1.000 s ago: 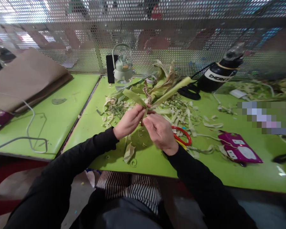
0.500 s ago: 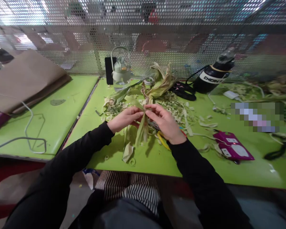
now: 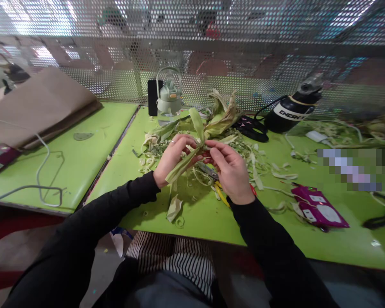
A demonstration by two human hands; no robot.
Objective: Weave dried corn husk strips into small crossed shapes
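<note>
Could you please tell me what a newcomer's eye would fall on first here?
Probably the pale green husk held by the left hand and right hand, in the middle, amid scattered shreds. Next, perhaps, the magenta box on the right. The black bottle, tilted at the back right, also stands out.

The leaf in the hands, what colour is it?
The leaf is pale yellowish green, in the head view.

Looks like a craft workshop. Leafy strip [image 3: 180,168] held over a green table [image 3: 208,224] strewn with leafy cuttings [image 3: 256,171]; yellow-handled tool [image 3: 222,196] among them, purple socket block [image 3: 322,208] alongside, perforated metal screen [image 3: 259,72] along the back.
</note>
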